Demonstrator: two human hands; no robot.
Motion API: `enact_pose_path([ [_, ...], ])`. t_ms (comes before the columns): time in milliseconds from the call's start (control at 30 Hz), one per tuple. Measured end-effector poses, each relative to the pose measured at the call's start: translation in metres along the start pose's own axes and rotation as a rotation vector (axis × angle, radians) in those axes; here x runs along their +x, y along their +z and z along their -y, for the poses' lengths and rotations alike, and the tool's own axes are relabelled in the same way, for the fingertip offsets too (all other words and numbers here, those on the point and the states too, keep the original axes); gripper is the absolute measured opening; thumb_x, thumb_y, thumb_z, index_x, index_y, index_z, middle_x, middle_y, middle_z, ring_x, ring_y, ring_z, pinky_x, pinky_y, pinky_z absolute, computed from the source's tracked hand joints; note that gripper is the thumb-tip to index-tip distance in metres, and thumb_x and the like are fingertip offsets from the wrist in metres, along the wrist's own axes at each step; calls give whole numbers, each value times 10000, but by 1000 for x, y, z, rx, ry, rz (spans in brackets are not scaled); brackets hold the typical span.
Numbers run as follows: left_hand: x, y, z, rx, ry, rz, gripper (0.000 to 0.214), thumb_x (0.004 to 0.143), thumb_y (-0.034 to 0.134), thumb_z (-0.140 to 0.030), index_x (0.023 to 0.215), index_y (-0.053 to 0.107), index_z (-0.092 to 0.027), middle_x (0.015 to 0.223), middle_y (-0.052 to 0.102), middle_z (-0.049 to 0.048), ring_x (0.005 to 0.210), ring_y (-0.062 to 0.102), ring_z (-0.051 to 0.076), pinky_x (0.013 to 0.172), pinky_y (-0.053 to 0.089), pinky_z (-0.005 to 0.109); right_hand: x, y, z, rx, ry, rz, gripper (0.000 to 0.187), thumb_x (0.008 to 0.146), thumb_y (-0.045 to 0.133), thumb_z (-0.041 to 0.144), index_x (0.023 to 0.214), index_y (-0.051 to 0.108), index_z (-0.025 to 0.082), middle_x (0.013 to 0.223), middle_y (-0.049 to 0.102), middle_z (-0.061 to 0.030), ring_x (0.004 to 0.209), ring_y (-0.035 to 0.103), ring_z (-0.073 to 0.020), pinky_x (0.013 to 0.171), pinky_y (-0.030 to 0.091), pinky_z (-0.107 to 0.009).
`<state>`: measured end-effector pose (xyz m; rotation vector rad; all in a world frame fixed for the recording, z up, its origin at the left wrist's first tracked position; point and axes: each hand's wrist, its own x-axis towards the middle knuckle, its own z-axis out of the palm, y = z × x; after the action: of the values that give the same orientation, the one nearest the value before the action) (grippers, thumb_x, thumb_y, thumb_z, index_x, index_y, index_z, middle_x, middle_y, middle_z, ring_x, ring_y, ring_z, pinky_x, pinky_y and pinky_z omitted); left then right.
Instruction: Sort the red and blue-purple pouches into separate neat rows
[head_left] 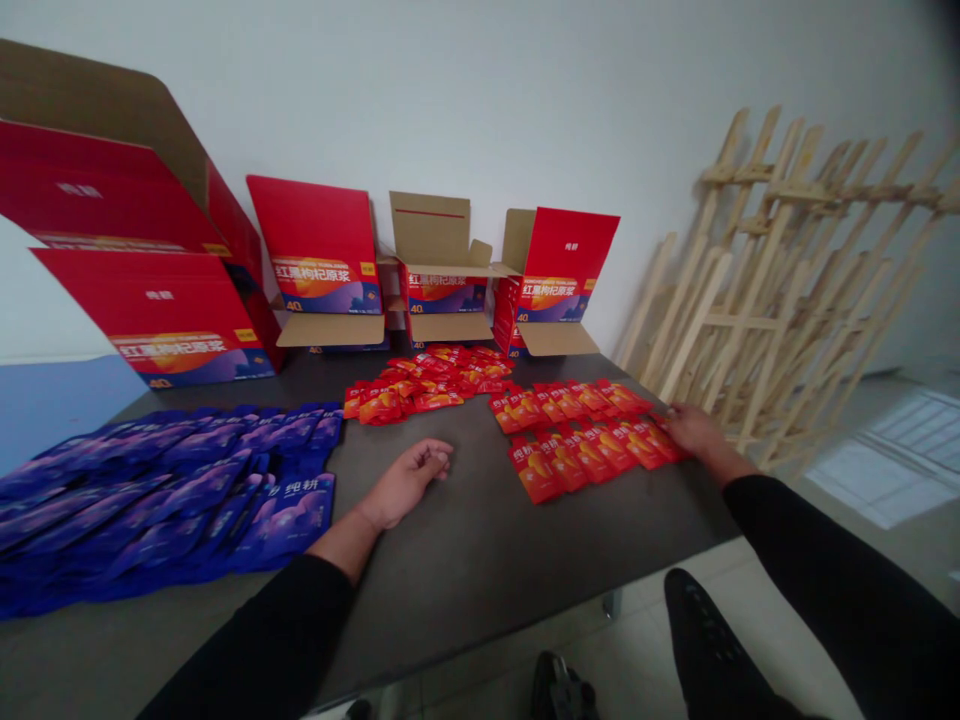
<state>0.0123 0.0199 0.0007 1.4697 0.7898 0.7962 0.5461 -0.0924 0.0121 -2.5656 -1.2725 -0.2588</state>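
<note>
My left hand point(407, 482) rests on the dark table point(465, 560) with its fingers loosely curled and nothing in them. It lies between the blue sachets point(172, 490) and two rows of red sachets point(585, 435). My right hand point(694, 430) lies at the right end of the nearer red row, fingers touching the last sachet. A looser heap of red sachets point(427, 385) sits further back at the middle.
Several open red cartons point(322, 260) stand along the wall at the table's back, a larger one point(142, 260) at the left. Wooden frames point(787, 280) lean on the wall at the right. The table's right edge is by my right hand.
</note>
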Motion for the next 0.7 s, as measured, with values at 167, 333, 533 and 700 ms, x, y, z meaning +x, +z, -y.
enact_pose_path([
  [167, 0, 0, -1, 26, 14, 4, 402, 810, 689, -516, 1010, 640, -171, 754, 594, -9, 709, 567, 145, 706, 429, 279, -1, -20, 95, 48, -244, -79, 481, 995, 378, 331, 1301, 665, 96, 1278, 666, -198, 1218, 601, -313, 1068, 460, -434],
  [333, 1, 1, 4, 84, 43, -7, 337, 832, 641, -503, 933, 620, -183, 673, 558, -22, 628, 490, 133, 633, 379, 258, -31, -15, 216, 205, -651, -39, 386, 966, 534, 347, 1269, 681, 159, 1266, 654, -159, 1191, 593, -290, 1088, 437, -447],
  [533, 4, -3, 11, 152, 144, -100, 239, 849, 552, -435, 785, 540, -205, 637, 453, -51, 587, 389, 122, 586, 334, 246, -73, 26, 362, 527, -759, 331, 346, 934, 656, 333, 1225, 681, 147, 1102, 710, -120, 972, 670, -214, 910, 529, -362],
  [700, 2, -10, 1, 352, 201, -300, 284, 858, 474, -353, 615, 423, -215, 603, 429, -36, 614, 401, 136, 602, 321, 261, -89, 54, 445, 614, -862, 307, 806, 768, 842, 345, 1484, 497, 213, 1474, 497, -146, 1337, 501, -283, 1118, 424, -425],
])
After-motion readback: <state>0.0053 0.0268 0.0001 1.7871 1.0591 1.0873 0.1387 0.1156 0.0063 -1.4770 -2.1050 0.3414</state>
